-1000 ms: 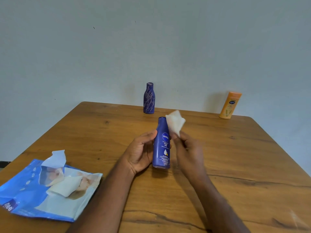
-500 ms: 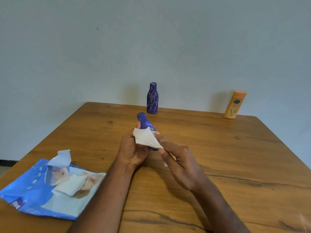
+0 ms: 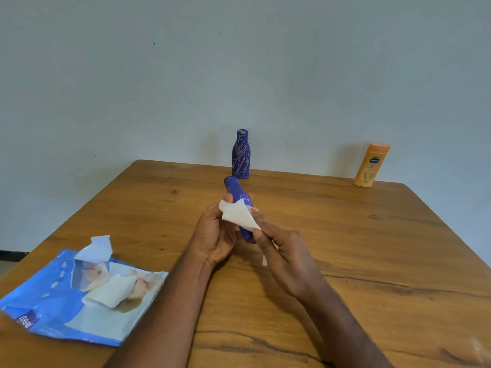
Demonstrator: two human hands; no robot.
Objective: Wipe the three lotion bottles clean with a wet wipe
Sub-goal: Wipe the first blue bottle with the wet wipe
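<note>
Wooden bench (image 3: 372, 261) fills the lower view, backed by a plain pale wall. Nearest, at the left edge, lies an opened blue wipe pack (image 3: 66, 301) with a sheet protruding. At centre, the left hand (image 3: 215, 235) wraps its grip around the lower body of the blue lotion bottle (image 3: 235, 189); the right hand (image 3: 281, 248) pinches the wet wipe (image 3: 239, 215) against the bottle's label side. The bottle is held above the bench, long axis tilted, cap pointing away and slightly left. Judged rigid, light and smooth, it likely turns slippery once wet; hold it around the mid-body. The wipe is limp and folds easily. Farther back stand the scribbled blue bottle (image 3: 241, 155), upright, and, well apart at right, the orange bottle (image 3: 371, 166), leaning slightly.
</note>
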